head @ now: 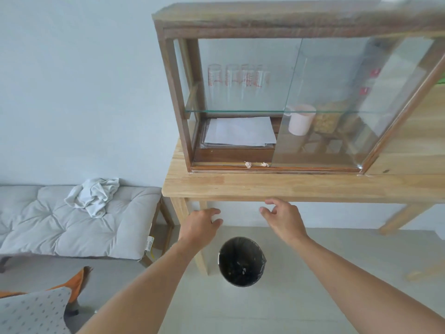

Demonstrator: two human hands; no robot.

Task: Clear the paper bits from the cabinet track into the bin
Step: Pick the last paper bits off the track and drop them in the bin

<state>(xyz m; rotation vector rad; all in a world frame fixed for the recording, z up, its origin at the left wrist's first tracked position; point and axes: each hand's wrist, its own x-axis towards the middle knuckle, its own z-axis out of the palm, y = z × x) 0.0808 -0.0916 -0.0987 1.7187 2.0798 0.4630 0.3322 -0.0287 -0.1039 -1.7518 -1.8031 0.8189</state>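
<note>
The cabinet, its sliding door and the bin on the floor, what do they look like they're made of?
The cabinet frame looks like dark-stained wood: grain shows along its top. The sliding door seems to be clear glass, since a pink cup shows through it and it carries reflections. The bin looks dark and round with a thin, crinkled plastic liner; the shell's own material is unclear.

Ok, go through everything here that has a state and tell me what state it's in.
Left hand: open, empty.
Right hand: open, empty.
Paper bits: two, in the cabinet track.
Sliding glass door: slid right, left side open.
Bin: on the floor, lined, uncovered.
White cloth: crumpled on the cushion.
</note>
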